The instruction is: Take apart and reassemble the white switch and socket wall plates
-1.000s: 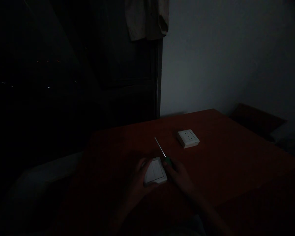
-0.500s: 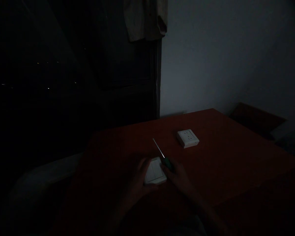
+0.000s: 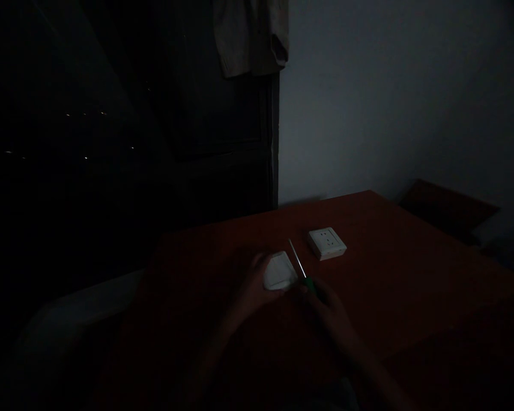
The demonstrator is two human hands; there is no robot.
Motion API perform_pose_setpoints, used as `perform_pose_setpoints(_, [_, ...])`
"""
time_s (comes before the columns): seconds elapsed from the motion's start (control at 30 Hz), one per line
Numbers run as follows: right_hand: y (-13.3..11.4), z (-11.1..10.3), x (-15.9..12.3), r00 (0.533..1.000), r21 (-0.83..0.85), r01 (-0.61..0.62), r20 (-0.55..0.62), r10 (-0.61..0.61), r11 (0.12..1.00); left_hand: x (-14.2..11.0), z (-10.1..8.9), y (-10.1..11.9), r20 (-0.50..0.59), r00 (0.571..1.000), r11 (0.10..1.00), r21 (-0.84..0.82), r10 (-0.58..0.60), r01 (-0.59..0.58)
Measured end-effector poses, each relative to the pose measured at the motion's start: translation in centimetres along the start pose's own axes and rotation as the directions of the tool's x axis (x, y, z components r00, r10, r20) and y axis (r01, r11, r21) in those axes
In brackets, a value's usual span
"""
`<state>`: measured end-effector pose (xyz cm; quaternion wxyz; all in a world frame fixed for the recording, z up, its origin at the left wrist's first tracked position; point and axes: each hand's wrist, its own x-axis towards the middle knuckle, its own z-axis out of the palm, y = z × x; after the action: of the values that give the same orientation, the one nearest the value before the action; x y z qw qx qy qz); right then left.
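My left hand (image 3: 257, 285) is closed round the left side of a white wall switch (image 3: 280, 270), a square plate with large flat panels. In my right hand (image 3: 328, 308) is a screwdriver (image 3: 309, 283) with a green handle, gripped in the fingers. Its thin metal shaft points up and away, just right of the switch. Beyond the screwdriver, a white socket box (image 3: 326, 243) lies face up on the reddish-brown table (image 3: 402, 274). Dim light hides much of both hands' detail.
A pale wall (image 3: 368, 103) rises behind the table. Cloth (image 3: 251, 40) hangs at the top beside a dark window (image 3: 89, 131) with small lights in it. Another brown surface (image 3: 449, 208) stands past the table's right edge.
The left hand has moved the switch forward and slightly right. My right hand has shifted right with the screwdriver, away from the switch's edge.
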<state>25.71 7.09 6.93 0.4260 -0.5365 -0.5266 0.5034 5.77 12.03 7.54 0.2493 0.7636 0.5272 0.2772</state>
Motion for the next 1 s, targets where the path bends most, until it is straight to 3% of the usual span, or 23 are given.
perform_pose_setpoints(0.23, [1.9, -0.9, -0.4, 0.997, -0.055, -0.012, -0.077, 0.008, 0.998, 6.6, 3.2, -0.6, 0.002, 0.998, 0.998, -0.01, 0.055, -0.055])
perform_pose_setpoints(0.43, [2.2, -0.5, -0.4, 0.999, -0.073, 0.052, -0.006, -0.053, 0.996, 8.9, 4.8, -0.4, 0.016, 0.996, 0.996, -0.028, 0.089, -0.088])
perform_pose_setpoints(0.8, [3.1, -0.7, -0.8, 0.991, 0.025, -0.035, -0.129, 0.038, 0.999, 9.2, 5.7, 0.4, 0.003, 0.996, 0.995, -0.054, 0.085, -0.085])
perform_pose_setpoints(0.9, [2.8, -1.3, -0.5, 0.992, 0.063, -0.079, -0.097, 0.085, 0.995, 7.8, 4.6, 0.5, -0.038, 0.996, 0.995, -0.058, 0.078, -0.08])
perform_pose_setpoints(1.0, [1.5, -3.6, 0.4, 0.998, -0.017, -0.055, -0.011, 0.054, 0.998, 5.3, 2.4, 0.1, -0.08, 0.995, 0.996, -0.061, 0.067, -0.072])
